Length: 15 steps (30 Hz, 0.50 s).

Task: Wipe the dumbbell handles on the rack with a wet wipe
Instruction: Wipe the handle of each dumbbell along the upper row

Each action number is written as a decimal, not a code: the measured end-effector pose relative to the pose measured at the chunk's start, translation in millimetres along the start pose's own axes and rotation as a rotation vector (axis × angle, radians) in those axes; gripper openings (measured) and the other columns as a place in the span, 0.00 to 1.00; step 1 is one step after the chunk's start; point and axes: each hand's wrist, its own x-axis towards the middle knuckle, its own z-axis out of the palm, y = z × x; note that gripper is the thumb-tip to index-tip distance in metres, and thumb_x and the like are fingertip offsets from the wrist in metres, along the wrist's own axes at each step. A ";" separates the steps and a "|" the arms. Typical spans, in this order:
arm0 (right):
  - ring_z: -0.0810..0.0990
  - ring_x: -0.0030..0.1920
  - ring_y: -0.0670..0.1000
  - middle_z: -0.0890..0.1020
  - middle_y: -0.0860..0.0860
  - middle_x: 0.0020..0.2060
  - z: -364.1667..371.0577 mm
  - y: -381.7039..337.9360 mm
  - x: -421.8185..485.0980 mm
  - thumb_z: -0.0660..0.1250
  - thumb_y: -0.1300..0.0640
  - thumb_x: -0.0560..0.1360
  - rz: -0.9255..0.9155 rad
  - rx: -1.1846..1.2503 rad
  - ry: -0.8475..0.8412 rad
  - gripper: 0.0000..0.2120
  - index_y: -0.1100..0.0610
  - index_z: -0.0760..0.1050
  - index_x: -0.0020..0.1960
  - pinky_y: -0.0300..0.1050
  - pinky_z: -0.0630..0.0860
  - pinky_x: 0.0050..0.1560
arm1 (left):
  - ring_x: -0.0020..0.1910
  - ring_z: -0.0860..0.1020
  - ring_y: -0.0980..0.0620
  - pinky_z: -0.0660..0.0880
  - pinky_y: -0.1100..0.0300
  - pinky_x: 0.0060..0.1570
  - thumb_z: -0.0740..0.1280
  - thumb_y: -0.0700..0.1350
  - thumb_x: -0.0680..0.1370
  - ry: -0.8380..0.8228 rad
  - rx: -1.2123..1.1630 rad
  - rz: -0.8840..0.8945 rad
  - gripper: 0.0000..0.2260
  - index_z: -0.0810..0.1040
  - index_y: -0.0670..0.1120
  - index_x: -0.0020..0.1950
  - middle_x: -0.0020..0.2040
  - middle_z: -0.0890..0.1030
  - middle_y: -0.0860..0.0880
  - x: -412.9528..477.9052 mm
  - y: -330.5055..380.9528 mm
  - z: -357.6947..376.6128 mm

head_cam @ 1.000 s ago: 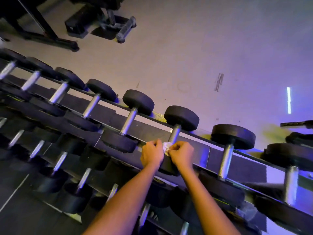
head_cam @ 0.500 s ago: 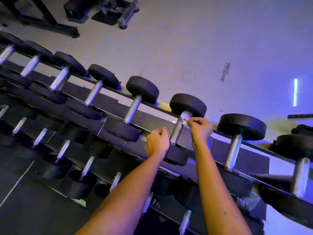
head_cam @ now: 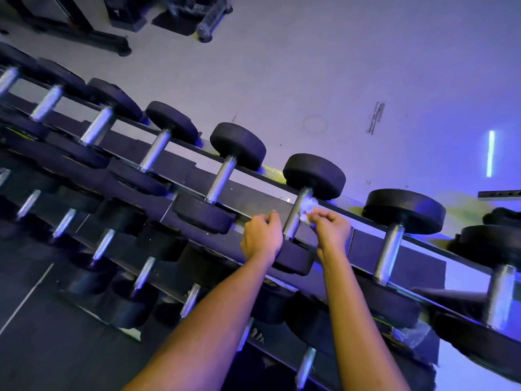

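Observation:
A long black rack (head_cam: 253, 201) runs from upper left to lower right and carries rows of black dumbbells with silver knurled handles. My right hand (head_cam: 331, 230) pinches a small crumpled white wet wipe (head_cam: 307, 207) against the upper part of one top-row dumbbell handle (head_cam: 294, 218), just below its far weight head (head_cam: 314, 176). My left hand (head_cam: 262, 237) sits just left of the same handle with its fingers curled, holding nothing that I can see. It hovers by the near head of that dumbbell.
Neighbouring dumbbells stand close on both sides, one to the left (head_cam: 220, 184) and one to the right (head_cam: 390, 249). Lower rack tiers hold several more dumbbells. A dark machine base (head_cam: 93, 35) and foam roller (head_cam: 211, 22) lie on the grey floor beyond.
My right hand carried the wipe from the lower end of the handle up to its top, then slid slightly back down. My left hand stayed beside the handle.

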 end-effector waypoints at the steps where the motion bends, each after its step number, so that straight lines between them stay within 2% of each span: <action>1: 0.78 0.36 0.48 0.81 0.52 0.33 2.5 -9.0 5.8 0.69 0.73 0.69 -0.015 0.024 0.005 0.12 0.58 0.80 0.36 0.42 0.77 0.41 | 0.41 0.72 0.42 0.68 0.55 0.43 0.57 0.53 0.79 -0.002 -0.003 0.003 0.18 0.78 0.43 0.40 0.41 0.77 0.45 0.1 0.0 0.1; 4: 0.77 0.36 0.49 0.80 0.53 0.34 5.5 -26.2 22.0 0.69 0.74 0.69 -0.036 0.032 0.013 0.12 0.57 0.78 0.35 0.39 0.75 0.37 | 0.41 0.72 0.43 0.67 0.55 0.43 0.56 0.54 0.79 -0.005 -0.011 0.007 0.19 0.80 0.44 0.42 0.41 0.77 0.46 0.5 0.2 0.5; 9: 0.79 0.40 0.50 0.81 0.55 0.37 -3.7 -8.1 13.4 0.67 0.75 0.70 0.083 0.002 -0.103 0.11 0.60 0.78 0.36 0.41 0.78 0.41 | 0.41 0.72 0.44 0.67 0.55 0.43 0.56 0.55 0.79 0.001 0.003 0.002 0.19 0.80 0.44 0.43 0.43 0.78 0.45 0.5 0.4 -0.3; 12: 0.79 0.37 0.51 0.81 0.56 0.34 -12.8 15.9 -11.5 0.67 0.76 0.68 0.111 -0.097 -0.153 0.12 0.61 0.78 0.34 0.37 0.77 0.37 | 0.46 0.75 0.40 0.68 0.54 0.45 0.56 0.55 0.79 0.010 0.013 0.006 0.19 0.82 0.45 0.46 0.48 0.81 0.42 2.9 -0.5 2.1; 15: 0.78 0.35 0.49 0.82 0.54 0.31 -15.3 24.9 -24.3 0.72 0.73 0.67 0.058 -0.183 -0.156 0.11 0.59 0.79 0.32 0.40 0.76 0.38 | 0.49 0.76 0.40 0.68 0.54 0.45 0.56 0.55 0.79 0.015 0.008 0.017 0.19 0.82 0.45 0.47 0.50 0.81 0.42 2.2 -0.3 2.8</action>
